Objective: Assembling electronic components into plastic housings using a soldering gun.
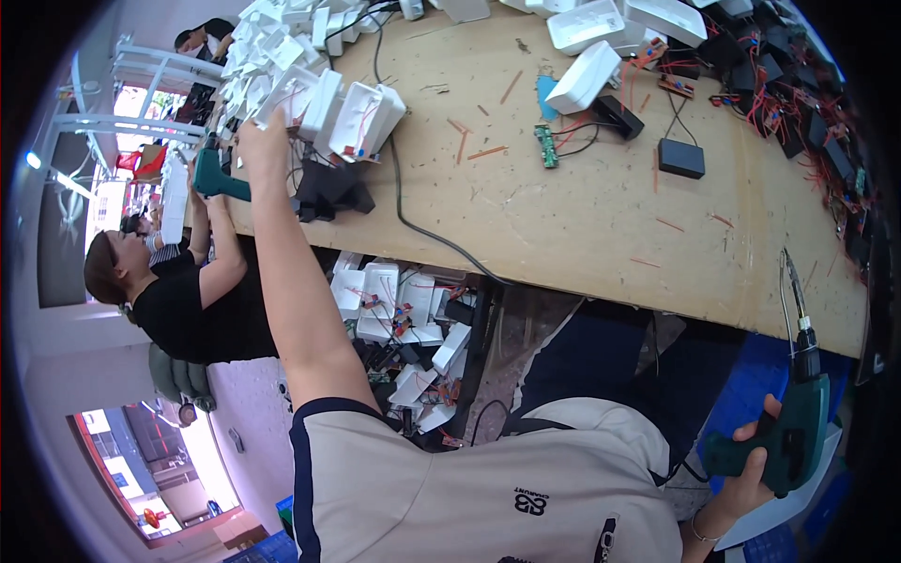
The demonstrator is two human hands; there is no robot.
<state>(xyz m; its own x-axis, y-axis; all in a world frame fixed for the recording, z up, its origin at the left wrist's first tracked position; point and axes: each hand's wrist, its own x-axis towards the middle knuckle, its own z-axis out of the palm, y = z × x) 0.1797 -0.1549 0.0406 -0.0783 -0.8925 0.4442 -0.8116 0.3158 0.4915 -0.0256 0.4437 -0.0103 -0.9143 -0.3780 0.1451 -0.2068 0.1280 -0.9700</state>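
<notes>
My left arm stretches toward the far left, where my left hand (261,148) is closed at the edge of a white plastic case (289,94) with red wires inside. Its fingertips are partly hidden. Beside it stand more white cases, one an open case (359,120) with a small circuit board at its lower edge. At the lower right, my right hand (751,462) grips the handle of a green soldering gun (796,436), whose thin metal tip points up past the table's front edge. A green circuit board (545,146) wired to a black box (619,117) lies on the table.
White cases (267,42) pile up at the far left. Black boxes with red wires (826,141) heap along the right. A black cable (399,192) crosses the wooden table (563,220). Below sits a bin of wired cases (404,310). At left, a co-worker (188,291) holds a green tool (218,176).
</notes>
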